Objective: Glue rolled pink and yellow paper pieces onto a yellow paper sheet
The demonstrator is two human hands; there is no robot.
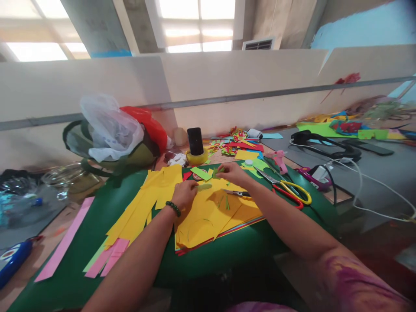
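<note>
My left hand (186, 193), with a dark green bead bracelet on the wrist, pinches a small light green paper piece (204, 186) above the yellow paper sheets (198, 229). To its right, my right hand (234, 174) is closed on a green paper piece (218, 170), partly hidden by the fingers. Thin green paper scraps (227, 203) lie on the yellow sheets below. Beneath my right forearm rests a small pair of scissors (238, 193), its far end covered. Long yellow paper strips (156, 186) spread out left of my left hand.
Larger scissors (294, 193) with red and yellow handles and a pink glue gun (278, 161) lie right. A phone (195, 141) stands in a yellow tape roll (197, 157) behind my hands. Pink strips (65, 247) and a bag (130, 151) are left; white cable (360, 180) crosses far right.
</note>
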